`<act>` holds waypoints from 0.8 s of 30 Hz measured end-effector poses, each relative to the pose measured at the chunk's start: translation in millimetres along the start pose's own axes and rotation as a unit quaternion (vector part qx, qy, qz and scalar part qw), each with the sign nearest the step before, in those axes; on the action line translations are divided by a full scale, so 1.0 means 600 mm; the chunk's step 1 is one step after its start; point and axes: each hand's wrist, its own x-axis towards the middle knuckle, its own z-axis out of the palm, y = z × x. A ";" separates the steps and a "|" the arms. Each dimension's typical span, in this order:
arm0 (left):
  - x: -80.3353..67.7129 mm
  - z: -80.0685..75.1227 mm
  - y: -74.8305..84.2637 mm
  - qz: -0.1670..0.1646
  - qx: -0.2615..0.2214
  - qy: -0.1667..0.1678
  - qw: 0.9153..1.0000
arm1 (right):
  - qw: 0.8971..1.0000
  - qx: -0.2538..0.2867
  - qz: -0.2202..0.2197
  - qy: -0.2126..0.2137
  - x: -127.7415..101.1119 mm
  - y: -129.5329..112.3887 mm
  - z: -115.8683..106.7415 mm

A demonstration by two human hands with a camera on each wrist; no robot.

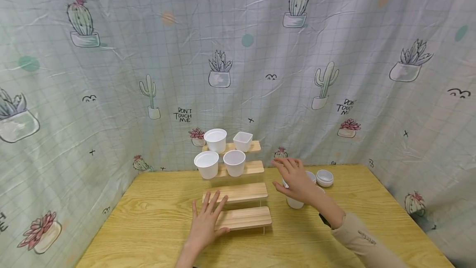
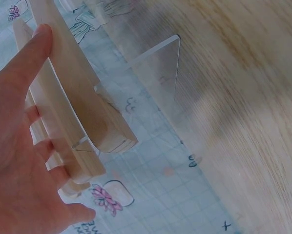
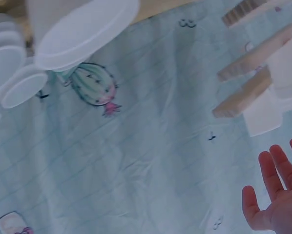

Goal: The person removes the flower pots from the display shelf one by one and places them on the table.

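Observation:
A tiered stand with several wooden steps [image 1: 238, 192] and clear supports is near the middle of the table. My left hand [image 1: 205, 223], fingers spread, rests at the left end of its lower steps; in the left wrist view the thumb [image 2: 36, 48] lies along one step. On the top step sit a round white pot [image 1: 215, 142] and a square white pot [image 1: 243, 142]. Two more round white pots [image 1: 234, 164] occupy the step below. My right hand [image 1: 297, 180] hovers right of the stand, fingers apart and holding nothing, partly hiding a group of white pots [image 1: 295, 203].
A low round white container [image 1: 324, 178] stands at the back right beside the pot group. Behind the wooden table [image 1: 160, 214] hangs a cactus-print curtain [image 1: 253, 94], which also runs along both sides.

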 end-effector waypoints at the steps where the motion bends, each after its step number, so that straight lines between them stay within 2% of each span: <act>1: 0.000 0.000 0.000 0.001 -0.001 0.002 1.000 | 1.000 0.005 -0.006 0.003 0.007 -0.004 0.001; 9: 0.003 -0.005 0.001 0.007 0.000 0.011 1.000 | 0.999 0.007 -0.028 0.014 0.058 -0.029 0.012; 24: 0.000 -0.008 0.004 0.000 -0.007 0.001 1.000 | 1.000 0.009 -0.005 -0.014 0.112 -0.073 0.043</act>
